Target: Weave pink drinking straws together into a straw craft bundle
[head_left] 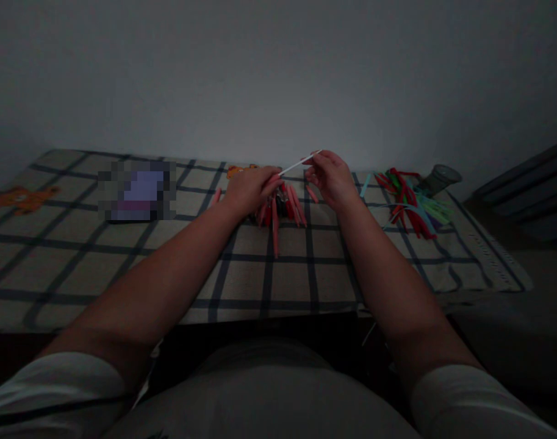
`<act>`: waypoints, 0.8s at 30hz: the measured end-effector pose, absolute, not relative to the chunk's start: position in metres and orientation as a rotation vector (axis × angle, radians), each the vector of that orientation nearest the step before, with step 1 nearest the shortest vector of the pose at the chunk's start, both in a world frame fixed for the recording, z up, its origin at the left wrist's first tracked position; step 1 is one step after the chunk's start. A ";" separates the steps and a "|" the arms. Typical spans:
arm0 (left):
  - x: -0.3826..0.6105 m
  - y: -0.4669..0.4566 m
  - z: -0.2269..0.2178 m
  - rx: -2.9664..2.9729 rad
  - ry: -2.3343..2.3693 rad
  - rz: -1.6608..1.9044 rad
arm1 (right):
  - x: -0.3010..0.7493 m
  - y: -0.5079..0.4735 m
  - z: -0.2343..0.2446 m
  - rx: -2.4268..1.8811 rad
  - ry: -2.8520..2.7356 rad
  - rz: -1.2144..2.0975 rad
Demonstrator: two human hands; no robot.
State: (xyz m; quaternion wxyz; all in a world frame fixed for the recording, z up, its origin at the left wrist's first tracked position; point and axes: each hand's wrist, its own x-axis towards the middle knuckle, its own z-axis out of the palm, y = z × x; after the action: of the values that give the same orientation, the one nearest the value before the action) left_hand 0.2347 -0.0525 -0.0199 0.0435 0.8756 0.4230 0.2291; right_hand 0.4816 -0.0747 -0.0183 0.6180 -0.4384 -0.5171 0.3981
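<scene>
A thin white stick [298, 164] slants between my two hands, its right end higher than its left. My left hand [253, 188] is closed, with the stick's lower end at its fingertips. The thumb and fingers of my right hand [330, 177] pinch the upper end. Below and beside my left hand lies a bunch of pink and red strips [275, 228], partly covered by that hand. A few dark pieces show among them. One short pink piece [312, 194] lies on the cloth near my right hand.
A checked tablecloth [177, 262] covers the table against the wall. To the right lie red, green and pale strips [413, 210] beside a tipped clear cup [440, 177]. A pixelated phone-like object [143, 192] and an orange cutout [22, 199] lie left. Another orange piece [238, 171] sits behind my left hand.
</scene>
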 end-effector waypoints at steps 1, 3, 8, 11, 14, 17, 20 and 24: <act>0.234 -0.052 -0.019 2.696 1.283 0.693 | 0.480 -0.076 -0.016 -1.019 -1.199 0.904; 0.234 -0.051 -0.019 2.732 1.257 0.683 | 0.477 -0.080 -0.013 -1.057 -1.213 0.883; 0.231 -0.048 -0.022 2.764 1.176 0.746 | 0.473 -0.082 -0.012 -1.061 -1.181 0.885; 0.231 -0.045 -0.026 2.755 1.162 0.789 | 0.473 -0.078 -0.017 -1.043 -1.200 0.909; 0.231 -0.040 -0.030 2.757 1.177 0.797 | 0.472 -0.075 -0.022 -1.038 -1.228 0.921; 0.231 -0.037 -0.032 2.754 1.183 0.824 | 0.471 -0.076 -0.024 -1.013 -1.239 0.952; 0.231 -0.036 -0.032 2.751 1.166 0.854 | 0.471 -0.079 -0.022 -1.021 -1.262 0.996; 0.232 -0.038 -0.030 2.763 1.162 0.822 | 0.471 -0.080 -0.022 -1.032 -1.268 1.016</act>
State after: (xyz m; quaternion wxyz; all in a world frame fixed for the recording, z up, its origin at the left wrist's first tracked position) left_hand 0.2317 -0.0381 -0.0297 0.0167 0.8888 0.3738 0.2646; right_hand 0.4706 -0.0799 -0.0222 0.5715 -0.4398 -0.5406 0.4333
